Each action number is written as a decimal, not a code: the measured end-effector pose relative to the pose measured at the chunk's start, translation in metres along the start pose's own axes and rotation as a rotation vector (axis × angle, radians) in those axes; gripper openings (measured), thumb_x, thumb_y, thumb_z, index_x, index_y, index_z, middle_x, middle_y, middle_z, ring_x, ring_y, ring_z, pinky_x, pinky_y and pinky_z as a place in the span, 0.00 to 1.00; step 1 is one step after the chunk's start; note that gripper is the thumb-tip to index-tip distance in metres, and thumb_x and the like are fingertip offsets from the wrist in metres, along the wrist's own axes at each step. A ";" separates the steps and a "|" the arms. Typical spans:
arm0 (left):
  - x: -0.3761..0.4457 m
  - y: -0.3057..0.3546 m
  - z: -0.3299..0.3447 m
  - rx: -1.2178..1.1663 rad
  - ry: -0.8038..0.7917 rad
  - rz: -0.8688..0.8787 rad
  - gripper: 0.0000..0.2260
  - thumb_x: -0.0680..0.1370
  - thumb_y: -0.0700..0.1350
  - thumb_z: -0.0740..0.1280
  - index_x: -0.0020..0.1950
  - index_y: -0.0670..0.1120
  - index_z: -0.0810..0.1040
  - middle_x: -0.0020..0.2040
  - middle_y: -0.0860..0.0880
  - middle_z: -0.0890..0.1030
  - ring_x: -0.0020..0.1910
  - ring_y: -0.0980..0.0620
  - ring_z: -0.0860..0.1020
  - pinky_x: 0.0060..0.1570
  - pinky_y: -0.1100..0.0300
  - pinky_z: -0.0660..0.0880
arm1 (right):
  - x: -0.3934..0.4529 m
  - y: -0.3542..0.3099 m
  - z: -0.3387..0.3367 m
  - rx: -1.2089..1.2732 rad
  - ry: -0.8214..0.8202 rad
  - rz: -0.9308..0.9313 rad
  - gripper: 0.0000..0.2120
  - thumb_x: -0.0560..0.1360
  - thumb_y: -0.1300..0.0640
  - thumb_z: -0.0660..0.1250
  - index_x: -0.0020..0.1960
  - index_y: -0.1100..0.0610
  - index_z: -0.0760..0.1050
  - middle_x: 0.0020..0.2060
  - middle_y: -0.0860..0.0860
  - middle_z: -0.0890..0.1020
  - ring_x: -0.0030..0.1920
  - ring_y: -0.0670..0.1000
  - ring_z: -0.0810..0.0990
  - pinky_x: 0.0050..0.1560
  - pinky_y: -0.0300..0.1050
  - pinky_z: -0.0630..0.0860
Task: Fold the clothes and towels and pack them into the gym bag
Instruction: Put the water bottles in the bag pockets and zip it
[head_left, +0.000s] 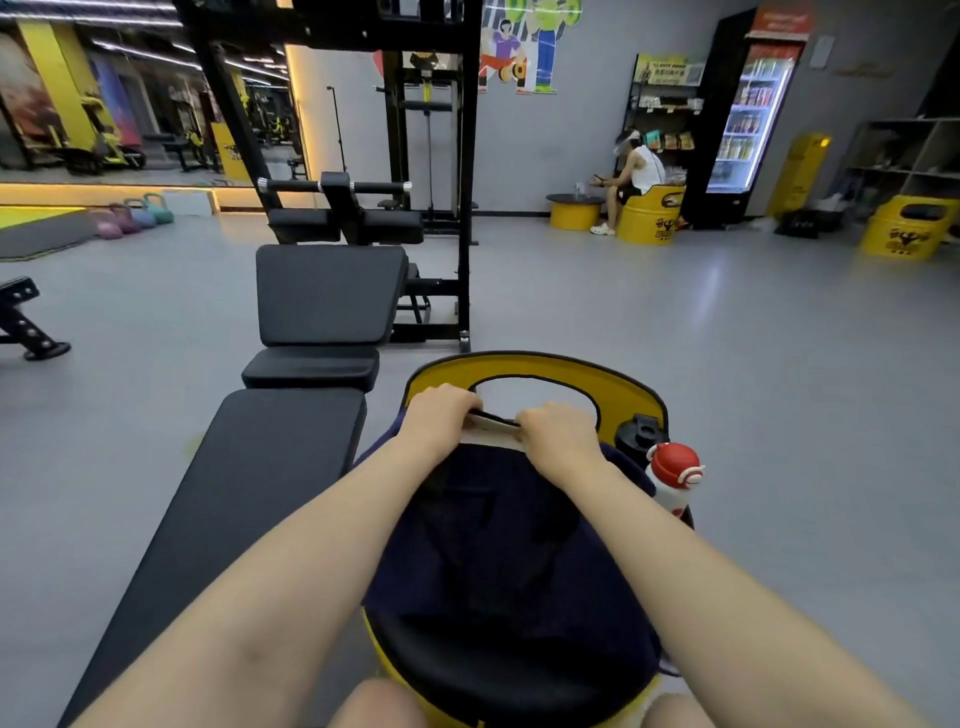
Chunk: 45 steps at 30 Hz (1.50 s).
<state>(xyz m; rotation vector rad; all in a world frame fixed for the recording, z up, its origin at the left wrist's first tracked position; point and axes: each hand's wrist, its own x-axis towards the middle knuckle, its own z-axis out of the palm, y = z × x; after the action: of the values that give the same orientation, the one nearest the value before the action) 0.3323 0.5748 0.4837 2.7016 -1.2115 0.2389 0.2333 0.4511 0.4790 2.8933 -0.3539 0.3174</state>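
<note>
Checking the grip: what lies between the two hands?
In the head view, a dark band edge over pale fabric spans from left hand to right hand.

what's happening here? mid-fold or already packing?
Mid-fold, it looks like. A person in a gym has a dark navy garment spread over a yellow barrel seat in front of them. The left hand and right hand both grip the garment's far edge, side by side. A red-capped water bottle and a black shaker bottle stand at the right. No gym bag is visible.
</note>
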 end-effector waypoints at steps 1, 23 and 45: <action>0.006 0.000 -0.003 0.017 -0.008 0.010 0.18 0.75 0.32 0.58 0.57 0.47 0.79 0.54 0.45 0.80 0.52 0.42 0.77 0.47 0.55 0.72 | 0.002 -0.001 -0.003 0.011 0.007 0.023 0.07 0.79 0.60 0.60 0.48 0.55 0.77 0.38 0.52 0.74 0.39 0.55 0.72 0.36 0.44 0.63; 0.093 -0.022 0.069 0.181 -0.177 0.185 0.18 0.77 0.36 0.62 0.67 0.45 0.73 0.67 0.44 0.73 0.67 0.45 0.70 0.62 0.55 0.70 | 0.048 -0.003 0.080 0.341 -0.128 0.250 0.12 0.82 0.54 0.56 0.61 0.57 0.72 0.56 0.56 0.80 0.56 0.59 0.77 0.49 0.49 0.72; 0.071 0.000 0.119 0.088 -0.235 0.239 0.27 0.81 0.44 0.51 0.78 0.51 0.44 0.78 0.50 0.42 0.77 0.50 0.40 0.74 0.52 0.38 | 0.025 0.047 0.129 0.405 -0.269 0.138 0.29 0.81 0.39 0.43 0.78 0.50 0.51 0.78 0.48 0.54 0.77 0.50 0.48 0.76 0.51 0.42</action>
<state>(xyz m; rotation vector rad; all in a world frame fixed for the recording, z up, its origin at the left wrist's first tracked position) 0.3882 0.4977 0.3832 2.7149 -1.6293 0.0023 0.2685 0.3712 0.3698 3.3262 -0.5979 0.0170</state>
